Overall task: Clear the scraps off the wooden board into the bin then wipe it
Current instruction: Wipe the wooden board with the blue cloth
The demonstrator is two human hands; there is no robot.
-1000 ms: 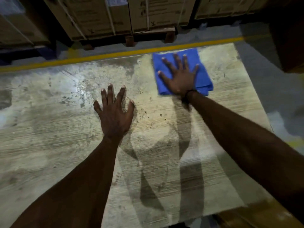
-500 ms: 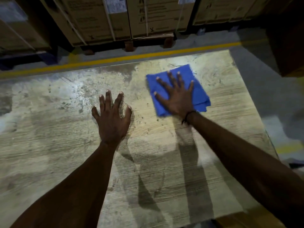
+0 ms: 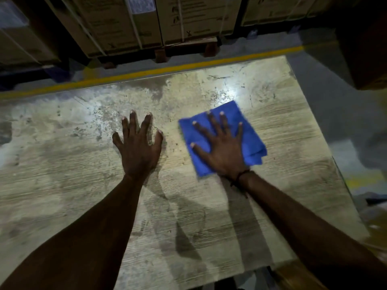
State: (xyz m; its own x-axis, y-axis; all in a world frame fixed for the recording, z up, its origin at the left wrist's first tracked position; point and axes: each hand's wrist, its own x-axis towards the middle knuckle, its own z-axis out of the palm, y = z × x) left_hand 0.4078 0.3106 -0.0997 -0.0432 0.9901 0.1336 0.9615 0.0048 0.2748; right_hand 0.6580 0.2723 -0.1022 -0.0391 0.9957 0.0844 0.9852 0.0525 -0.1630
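Head view, looking down over both forearms: the right hand (image 3: 224, 152) lies flat on a folded bright blue cloth (image 3: 251, 143), fingers spread wide and straight, palm pressing the fabric onto the large pale wooden board (image 3: 83, 174). A dark band sits round that wrist. The left hand (image 3: 139, 151) is planted palm-down on the bare wood just beside the cloth, fingers straight and a little fanned, holding nothing.

Compared with a second ago, the cloth has come back toward the person. Then it lay right at the board's far edge, close to the yellow floor line (image 3: 167, 70); half a second ago it was partway in; now it sits well inside the board, with a bright patch of wood showing beyond it. The right hand has travelled with it, its fingers spread just as they were. The cloth's edges look smeared by motion. The left hand rests at much the same spot on the board as before, and its pose has hardly changed.

The board's surface is mottled, with dark specks and grey stains scattered mostly on the far left half; whether any are loose scraps I cannot tell. Beyond the yellow line stand strapped cardboard boxes (image 3: 117, 24) on a wooden pallet (image 3: 188, 49). Grey floor runs along the board's right edge.
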